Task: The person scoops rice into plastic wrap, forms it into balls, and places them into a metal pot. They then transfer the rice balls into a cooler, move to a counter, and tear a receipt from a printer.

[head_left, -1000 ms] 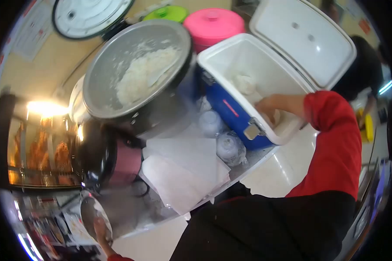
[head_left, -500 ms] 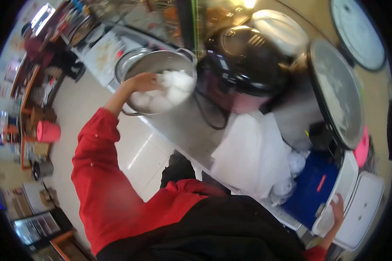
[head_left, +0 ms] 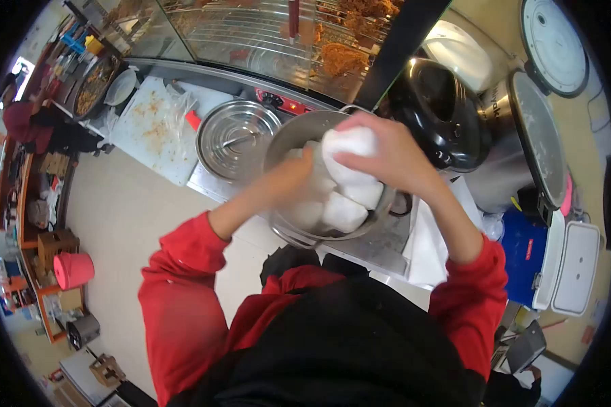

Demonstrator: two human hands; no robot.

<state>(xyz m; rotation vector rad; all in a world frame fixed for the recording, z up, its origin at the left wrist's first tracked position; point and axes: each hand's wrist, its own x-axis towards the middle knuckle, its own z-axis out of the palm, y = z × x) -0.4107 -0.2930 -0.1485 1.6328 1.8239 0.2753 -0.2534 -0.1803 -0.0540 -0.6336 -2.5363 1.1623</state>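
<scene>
A large metal pot [head_left: 278,146] holds several white rounded bundles [head_left: 345,213] that look wrapped; I cannot make out what is inside them. My right hand [head_left: 394,156] is closed around one white bundle [head_left: 349,144], over the upper part of the pot. On the other side, my left hand [head_left: 295,178] reaches into the pot among the bundles. Motion smears its fingers, so its grip does not show. A round metal lid [head_left: 234,129] lies just left of the pot.
Behind the pot stands a glass case [head_left: 251,41] with fried food. Right of it are a black-lidded cooker [head_left: 441,108], a tall steel container [head_left: 495,176], white sheets [head_left: 428,244] and a blue cooler [head_left: 523,254]. A crumb-covered white board [head_left: 149,129] is left; a person [head_left: 37,122] stands farther off.
My right hand has come from the cooler's edge to the pot and now grips a white bundle. My left hand stays in the pot. The view has swung towards the pot.
</scene>
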